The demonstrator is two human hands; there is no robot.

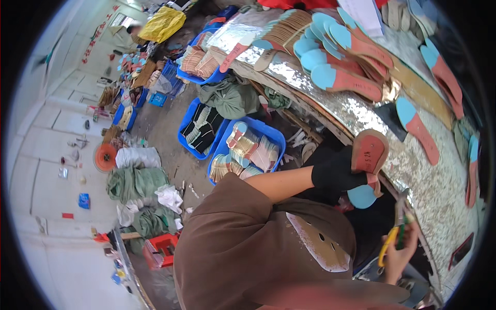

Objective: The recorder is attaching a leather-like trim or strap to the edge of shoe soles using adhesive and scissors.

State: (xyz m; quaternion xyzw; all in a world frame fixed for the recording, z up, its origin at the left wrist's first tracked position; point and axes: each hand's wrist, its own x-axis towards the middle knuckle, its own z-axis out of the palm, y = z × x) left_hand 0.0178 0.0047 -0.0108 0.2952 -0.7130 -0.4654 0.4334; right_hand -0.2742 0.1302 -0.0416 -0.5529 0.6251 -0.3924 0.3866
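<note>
My left hand (352, 181), at the end of a black sleeve or cuff, holds up an insole (370, 151) by the table's edge. The insole has a reddish-brown heel part and a light blue front part; most of my fingers are hidden behind it. Lower right, my right hand (402, 257) is closed around a pair of scissors (384, 251) with a yellow handle. Its grey metal end points up toward the table. Something green shows beside the yellow handle in the same grip. The scissors are apart from the insole.
On the worktable (449, 206) lie a pile of red-and-blue insoles (343, 85), a row of brown insoles (284, 32), a loose insole (418, 132) and a dark phone-like object (461, 251). Blue bins (281, 138) of insoles and a green cloth (230, 95) stand left of the table.
</note>
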